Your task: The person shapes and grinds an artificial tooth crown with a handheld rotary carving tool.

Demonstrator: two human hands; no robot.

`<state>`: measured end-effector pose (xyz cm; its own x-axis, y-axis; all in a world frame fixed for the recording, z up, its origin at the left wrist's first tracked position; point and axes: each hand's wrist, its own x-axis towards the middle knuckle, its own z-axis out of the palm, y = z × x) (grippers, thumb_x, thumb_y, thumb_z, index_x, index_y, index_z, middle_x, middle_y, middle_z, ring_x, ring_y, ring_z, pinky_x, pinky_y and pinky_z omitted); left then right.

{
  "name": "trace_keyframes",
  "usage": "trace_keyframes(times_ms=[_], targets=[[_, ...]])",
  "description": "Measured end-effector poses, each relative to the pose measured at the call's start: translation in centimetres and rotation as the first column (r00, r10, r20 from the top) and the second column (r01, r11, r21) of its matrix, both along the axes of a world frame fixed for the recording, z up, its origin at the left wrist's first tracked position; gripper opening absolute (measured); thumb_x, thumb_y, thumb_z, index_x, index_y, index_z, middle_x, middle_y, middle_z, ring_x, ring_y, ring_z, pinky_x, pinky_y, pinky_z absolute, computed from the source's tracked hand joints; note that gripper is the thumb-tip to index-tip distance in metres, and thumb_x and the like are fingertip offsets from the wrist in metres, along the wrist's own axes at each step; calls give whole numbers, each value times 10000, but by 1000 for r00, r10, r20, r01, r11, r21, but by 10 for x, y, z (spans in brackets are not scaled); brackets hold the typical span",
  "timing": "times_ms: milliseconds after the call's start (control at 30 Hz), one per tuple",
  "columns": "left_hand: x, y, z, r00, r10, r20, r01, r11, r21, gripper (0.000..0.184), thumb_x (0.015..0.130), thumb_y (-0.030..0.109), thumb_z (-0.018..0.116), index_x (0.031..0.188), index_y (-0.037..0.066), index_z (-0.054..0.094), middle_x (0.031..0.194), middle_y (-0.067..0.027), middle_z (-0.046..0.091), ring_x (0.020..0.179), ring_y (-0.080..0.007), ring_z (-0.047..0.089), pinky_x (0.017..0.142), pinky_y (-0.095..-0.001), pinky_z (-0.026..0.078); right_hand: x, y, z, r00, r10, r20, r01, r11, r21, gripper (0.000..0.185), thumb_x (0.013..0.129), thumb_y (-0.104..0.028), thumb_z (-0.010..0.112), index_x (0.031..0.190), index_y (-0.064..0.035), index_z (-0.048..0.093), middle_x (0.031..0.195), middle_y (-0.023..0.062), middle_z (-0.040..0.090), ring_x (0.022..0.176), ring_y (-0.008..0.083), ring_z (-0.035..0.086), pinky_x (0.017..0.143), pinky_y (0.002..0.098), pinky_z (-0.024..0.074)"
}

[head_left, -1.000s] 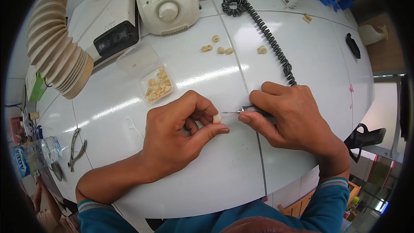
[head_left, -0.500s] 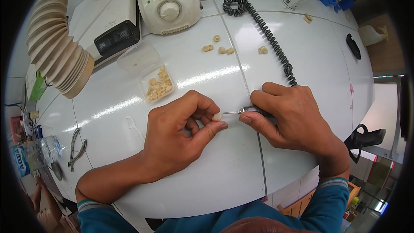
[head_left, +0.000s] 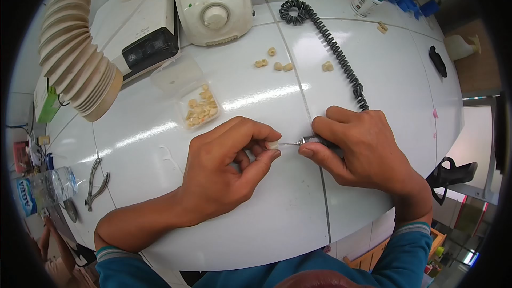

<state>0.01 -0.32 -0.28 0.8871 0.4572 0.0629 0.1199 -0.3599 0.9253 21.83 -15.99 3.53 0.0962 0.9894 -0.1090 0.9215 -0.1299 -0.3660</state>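
Note:
Between the thumb and index fingertip of my left hand [head_left: 226, 162] sits a small whitish tooth crown [head_left: 272, 144], partly covered by the fingers. My right hand [head_left: 360, 146] wraps around a dark rotary handpiece [head_left: 318, 141], whose rear part is hidden in the palm. Its thin metal bur [head_left: 289, 144] points left, with the tip at or very near the crown; contact I cannot tell for sure. Beyond my left hand, an open clear plastic box [head_left: 193, 120] holds several yellowish tooth crowns [head_left: 201, 108]. More loose crowns [head_left: 282, 66] lie farther back on the white tabletop.
A coiled black cord [head_left: 338, 48] runs from the cream control unit [head_left: 216, 16] toward my right hand. A ribbed suction hose [head_left: 77, 58] hangs at left. Pliers [head_left: 96, 184] and a water bottle [head_left: 50, 186] lie left; a white jar [head_left: 368, 0] stands back right. A person's arm [head_left: 58, 240] shows lower left.
The view has shifted slightly, so the scene sits a little lower and farther right. My left index fingertip now covers more of the crown's top. The handpiece keeps nearly the same pose.

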Motion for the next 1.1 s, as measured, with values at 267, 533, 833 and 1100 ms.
trace_keyframes(times_ms=[267,533,833,1100], targets=[[1,0,1,1000,-4,-14,4,1000,-1,212,942,-26,865,1132,-14,773,1015,-90,785,866,-106,771,632,-208,573,-3,0,0,999,16,40,-16,1000,6,458,1068,-541,727,924,-106,747,751,82,641,526,313,648,490,453,482],[0,-1,0,1000,-7,-16,7,1000,-1,198,944,-23,866,1132,-17,803,1006,-87,774,852,-105,760,632,-212,574,-6,-1,-1,998,26,65,-27,999,24,455,1064,-545,734,924,-112,749,751,75,631,516,290,647,471,436,474],[1,-1,0,1000,-14,-23,14,1000,-3,192,943,-19,867,1126,-12,812,994,-78,769,826,-90,739,613,-212,547,-4,-1,-1,996,44,75,-44,999,4,459,1073,-549,723,927,-116,757,748,79,629,507,269,642,463,418,466],[1,-1,-1,999,-14,-34,14,1000,14,190,935,-16,874,1114,-8,810,983,-77,772,823,-88,742,608,-212,544,-5,-1,0,996,46,74,-45,999,-7,455,1073,-541,724,924,-114,759,752,80,640,504,267,643,460,419,463]])
